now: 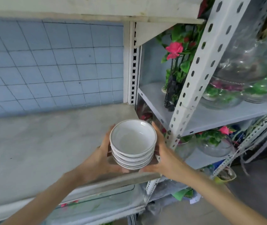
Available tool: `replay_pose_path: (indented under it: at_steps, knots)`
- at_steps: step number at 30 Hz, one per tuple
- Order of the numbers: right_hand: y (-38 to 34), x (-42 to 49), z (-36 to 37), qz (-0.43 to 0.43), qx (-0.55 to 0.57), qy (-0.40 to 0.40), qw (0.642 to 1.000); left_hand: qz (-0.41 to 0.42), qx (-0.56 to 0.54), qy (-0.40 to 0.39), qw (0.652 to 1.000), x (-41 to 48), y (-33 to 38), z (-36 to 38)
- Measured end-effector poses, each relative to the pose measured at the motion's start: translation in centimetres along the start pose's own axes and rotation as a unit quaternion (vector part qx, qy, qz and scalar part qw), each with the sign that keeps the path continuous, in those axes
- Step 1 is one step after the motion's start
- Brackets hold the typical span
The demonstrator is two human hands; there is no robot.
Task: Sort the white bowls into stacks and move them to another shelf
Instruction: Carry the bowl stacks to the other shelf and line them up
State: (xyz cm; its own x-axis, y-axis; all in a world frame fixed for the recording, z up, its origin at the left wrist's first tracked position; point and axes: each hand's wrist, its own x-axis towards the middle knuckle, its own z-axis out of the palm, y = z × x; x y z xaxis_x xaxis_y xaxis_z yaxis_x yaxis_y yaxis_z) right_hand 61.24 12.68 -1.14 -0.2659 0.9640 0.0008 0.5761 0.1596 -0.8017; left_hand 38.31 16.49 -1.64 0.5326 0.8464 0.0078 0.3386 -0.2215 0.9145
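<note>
The stack of white bowls (133,144) sits between both hands' curled fingers (113,135), gripped from either side.

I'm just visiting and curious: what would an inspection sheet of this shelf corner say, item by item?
surface: grey concrete shelf, another slab above it.
job's things: stack of white bowls, nested, at the shelf's right front corner; whether it is resting or lifted cannot be told.
clutter: artificial flowers and glass bowls on the metal rack to the right.
grippers: left hand and right hand grip the stack from either side.
cables: nothing seen for certain.
surroundings: blue tiled wall behind.
</note>
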Motion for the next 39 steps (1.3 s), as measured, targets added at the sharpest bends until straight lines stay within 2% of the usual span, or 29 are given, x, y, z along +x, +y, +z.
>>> replay_pose_path:
  at_steps: [8, 16, 24, 34, 39]
  knots:
    - [0.7, 0.9, -1.0, -0.085, 0.060, -0.032, 0.994, -0.021, -0.002, 0.088, 0.996, -0.3, 0.0, 1.4]
    - [-1.5, 1.5, -2.3, -0.163, 0.113, -0.049, 0.979, 0.013, -0.027, 0.171, 0.985, -3.1, 3.8, 0.7]
    - [-5.0, 2.1, -3.9, -0.253, 0.159, -0.072, 0.952, 0.063, -0.011, 0.289, 0.955, -6.6, 8.6, 1.1]
    - [-8.6, 1.3, -2.9, -0.303, 0.195, -0.130, 0.924, 0.073, -0.056, 0.401, 0.912, -11.2, 9.8, 2.8]
    - [-11.2, 0.9, -1.0, -0.312, 0.215, -0.140, 0.915, 0.087, -0.042, 0.418, 0.903, -13.9, 10.2, 1.3]
